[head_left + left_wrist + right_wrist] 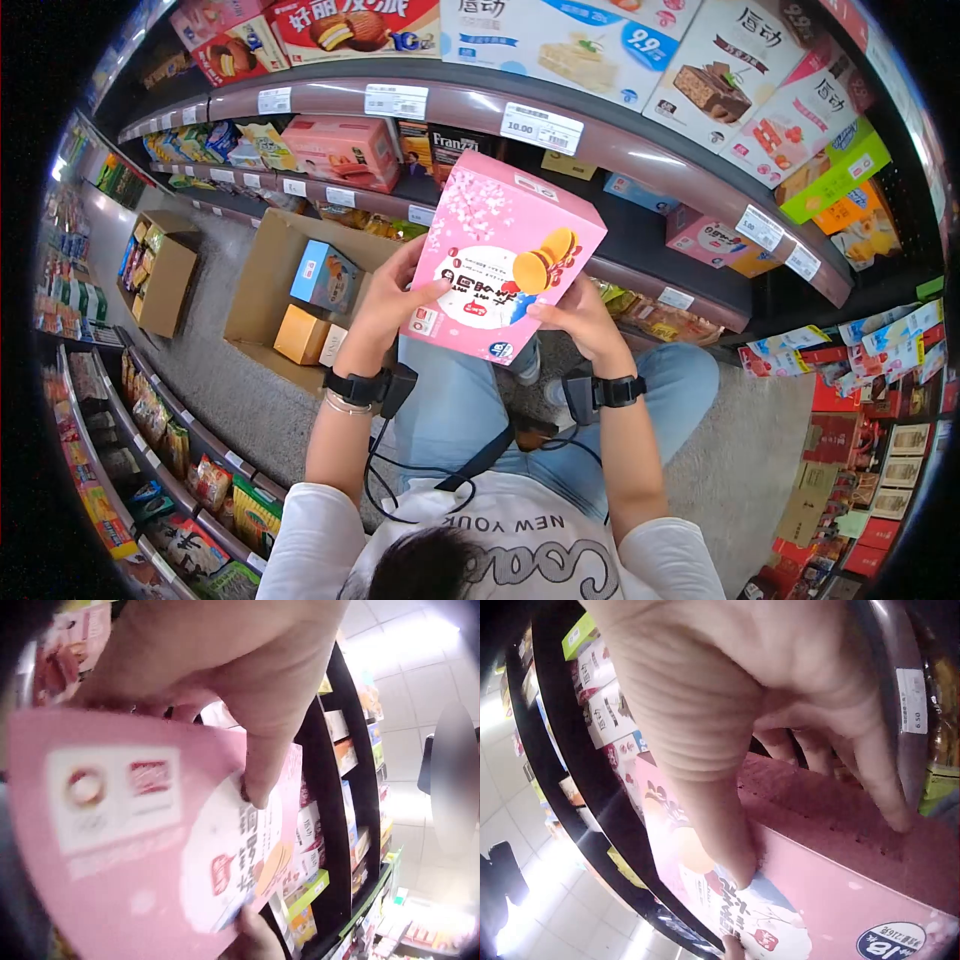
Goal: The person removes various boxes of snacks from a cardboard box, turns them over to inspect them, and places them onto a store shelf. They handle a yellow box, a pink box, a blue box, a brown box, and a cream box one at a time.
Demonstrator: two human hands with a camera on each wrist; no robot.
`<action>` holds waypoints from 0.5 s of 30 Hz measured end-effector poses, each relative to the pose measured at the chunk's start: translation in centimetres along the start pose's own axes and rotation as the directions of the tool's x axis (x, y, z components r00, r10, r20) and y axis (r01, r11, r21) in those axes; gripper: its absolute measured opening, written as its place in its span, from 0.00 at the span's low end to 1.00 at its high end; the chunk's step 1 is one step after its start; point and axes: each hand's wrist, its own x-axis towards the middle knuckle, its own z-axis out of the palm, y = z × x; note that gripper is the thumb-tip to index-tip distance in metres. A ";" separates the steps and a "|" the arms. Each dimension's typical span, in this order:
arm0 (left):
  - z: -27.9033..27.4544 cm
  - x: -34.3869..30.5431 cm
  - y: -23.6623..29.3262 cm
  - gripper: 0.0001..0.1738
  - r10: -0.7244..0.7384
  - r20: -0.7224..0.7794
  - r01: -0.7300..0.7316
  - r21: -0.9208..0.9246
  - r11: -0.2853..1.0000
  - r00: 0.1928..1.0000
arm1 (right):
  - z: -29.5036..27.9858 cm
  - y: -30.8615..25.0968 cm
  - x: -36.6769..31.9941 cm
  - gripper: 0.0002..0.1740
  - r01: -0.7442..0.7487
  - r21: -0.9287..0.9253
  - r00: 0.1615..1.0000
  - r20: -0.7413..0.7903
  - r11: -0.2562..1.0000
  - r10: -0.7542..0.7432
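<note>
A pink box with blossoms and yellow round cakes printed on it is held up in front of the shelves, tilted, between both hands. The left hand grips its left side, thumb on the printed face. On the lower right side the right hand grips it, its thumb also on the face. The left wrist view shows the left thumb pressed on the pink box. In the right wrist view the right hand has its fingers along the side of the box.
An open cardboard carton on the floor at the left holds a blue box and an orange box. Shelves of boxed snacks curve across the front. Another carton stands farther left, and more shelves run down the left.
</note>
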 end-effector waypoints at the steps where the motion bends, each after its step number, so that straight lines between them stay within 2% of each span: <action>1: 0.3 -0.1 -0.1 0.39 -0.005 -0.004 0.005 -0.038 0.999 1.000 | -0.2 0.0 -0.3 0.46 -0.005 0.010 1.000 0.005 1.000 0.005; 4: 0.3 -0.2 -0.9 0.37 -0.095 -0.028 0.093 -0.074 0.993 0.995 | -0.5 0.0 -0.9 0.46 -0.017 0.043 1.000 0.027 0.999 0.016; 7: -0.1 -0.1 -1.7 0.35 -0.123 -0.017 0.120 -0.123 0.985 0.992 | -0.9 0.7 -0.8 0.44 -0.043 0.074 0.998 0.052 0.996 0.039; 15: -0.2 0.1 -1.7 0.35 -0.133 -0.014 0.130 -0.136 0.982 0.991 | -0.7 0.6 -0.8 0.44 -0.039 0.125 0.997 0.069 0.991 0.031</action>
